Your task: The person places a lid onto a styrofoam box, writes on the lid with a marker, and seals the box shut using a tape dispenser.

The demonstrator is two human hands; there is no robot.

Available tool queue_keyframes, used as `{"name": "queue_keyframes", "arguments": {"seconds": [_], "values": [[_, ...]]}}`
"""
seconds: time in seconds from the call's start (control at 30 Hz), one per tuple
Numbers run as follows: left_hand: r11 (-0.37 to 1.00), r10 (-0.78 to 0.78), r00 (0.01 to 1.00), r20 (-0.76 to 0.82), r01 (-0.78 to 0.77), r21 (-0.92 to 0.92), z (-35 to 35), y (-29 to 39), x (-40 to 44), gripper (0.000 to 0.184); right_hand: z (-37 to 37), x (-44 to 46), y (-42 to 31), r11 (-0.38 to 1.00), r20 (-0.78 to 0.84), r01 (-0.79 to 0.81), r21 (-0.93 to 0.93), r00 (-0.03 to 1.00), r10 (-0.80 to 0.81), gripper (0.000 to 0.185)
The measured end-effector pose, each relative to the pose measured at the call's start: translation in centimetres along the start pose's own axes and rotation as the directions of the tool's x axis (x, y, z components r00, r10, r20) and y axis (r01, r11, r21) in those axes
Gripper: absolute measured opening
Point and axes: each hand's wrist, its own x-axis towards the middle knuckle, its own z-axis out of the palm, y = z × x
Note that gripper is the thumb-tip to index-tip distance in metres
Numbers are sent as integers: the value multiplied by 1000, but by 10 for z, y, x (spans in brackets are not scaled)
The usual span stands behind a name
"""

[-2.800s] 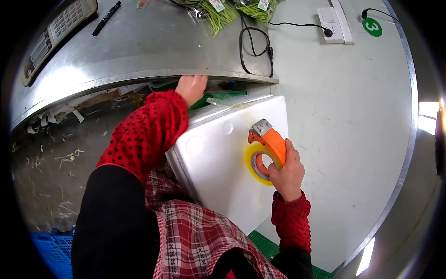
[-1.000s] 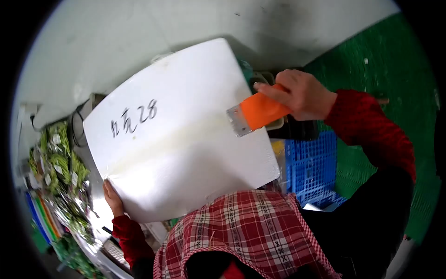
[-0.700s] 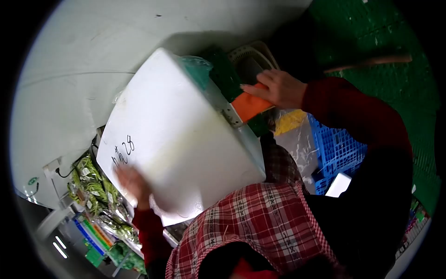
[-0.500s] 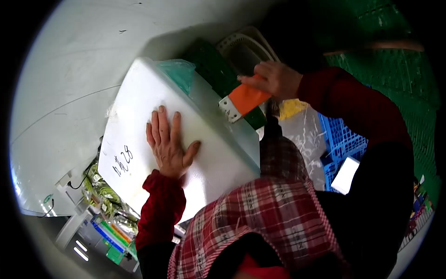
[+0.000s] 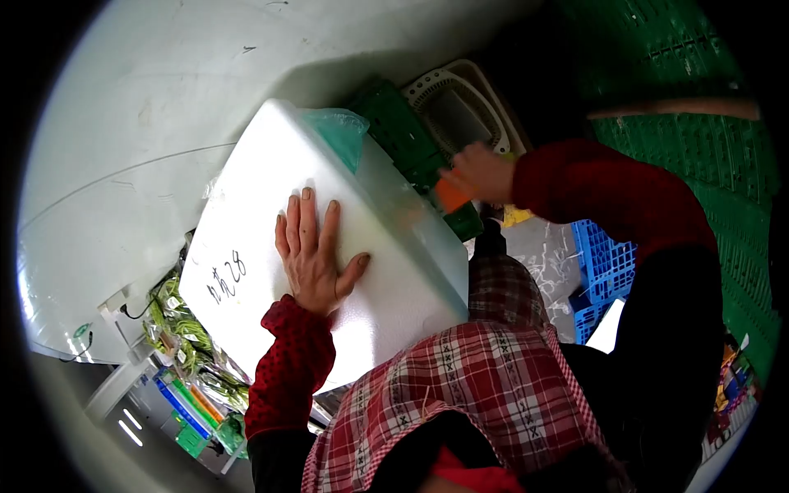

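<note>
My left hand (image 5: 316,256) lies flat on the broad face of a white foam box (image 5: 374,271), fingers spread. Black handwriting ending in "28" marks that face. Beyond the box's far edge, my right hand (image 5: 485,174) is closed round a flat orange tool (image 5: 452,194). Motion blurs both the hand and the tool, and the tool's pale front end cannot be made out clearly. The tool is close to the side of the box; I cannot tell whether they touch. Teal plastic film (image 5: 339,135) sticks out along the box's upper edge.
Green crates (image 5: 403,135) and a beige basket (image 5: 460,103) stand behind the box. Blue crates (image 5: 604,259) are at right, with stacked green crates (image 5: 690,181) beyond. Bagged green vegetables (image 5: 185,329) lie at lower left. A white curved surface (image 5: 131,107) fills the upper left.
My right hand has moved slightly left and down with the orange tool, which is now blurred and mostly hidden. My left hand stays flat on the box. The whole view has shifted a little.
</note>
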Motion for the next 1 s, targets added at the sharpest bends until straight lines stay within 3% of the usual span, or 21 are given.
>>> {"name": "queue_keyframes", "arguments": {"seconds": [0.07,0.13,0.17,0.23,0.27,0.3,0.4,0.43,0.47,0.5,0.53,0.57,0.67,0.77,0.8,0.87,0.9,0.93,0.97,1.0], "values": [[1000,-5,1000,13,5,-27,2,4,-2,76,-29,34,-24,995,46,95,-39,995,-93,48],[999,-38,998,42,39,-24,2,8,4,77,-45,60,-39,975,51,34,-221,998,-23,21],[999,-41,999,14,41,-25,4,12,8,77,-48,62,-42,970,46,44,-238,998,-34,21],[998,-51,999,6,51,-26,12,15,16,77,-49,71,-25,983,235,136,-121,966,-104,23],[998,-63,998,6,63,-16,12,14,16,77,-52,67,-19,984,253,136,-115,962,-104,19],[998,-59,998,1,59,-18,16,12,16,80,-4,73,-24,963,96,11,-269,995,16,22],[997,-56,997,-60,52,-62,24,1,15,78,-5,91,-37,901,64,-62,-430,993,99,27],[994,-30,995,-100,19,-109,30,-7,12,76,-5,104,-30,951,162,-114,-287,973,165,27],[991,-40,985,-165,19,-132,36,-25,10,74,5,119,-15,974,187,-23,-227,980,67,34],[989,-33,975,-221,0,-147,49,-29,8,73,73,111,0,934,-292,0,-358,950,-112,40],[987,-45,959,-279,0,-158,63,-31,8,72,10,103,-16,996,-42,-47,73,998,50,43],[983,-69,936,-346,5,-183,77,-32,8,71,-22,94,-38,992,116,-86,94,990,75,41],[981,-30,839,-544,-79,-176,109,-23,12,66,-29,79,-73,990,236,-139,32,963,128,45],[984,-70,877,-475,-17,-176,106,-4,22,59,-30,62,-67,957,314,-290,-2,909,276,51],[984,-92,865,-494,3,-178,108,-4,17,59,-35,55,-67,925,339,-379,4,871,355,53],[938,-253,711,-656,15,-345,105,-11,9,53,-45,30,-62,774,392,-631,53,726,565,57],[950,-253,649,-718,25,-313,103,-21,0,52,-46,9,-59,656,412,-744,126,641,648,59],[963,-242,629,-739,59,-265,113,-45,-4,54,20,-50,-8,577,306,-715,394,694,652,62],[947,-302,672,-676,128,-296,105,-71,-26,57,40,-84,-1,469,181,-531,706,775,605,52],[944,-329,637,-697,220,-245,103,-102,-44,57,33,-96,-25,405,32,-337,850,800,599,54]]}}
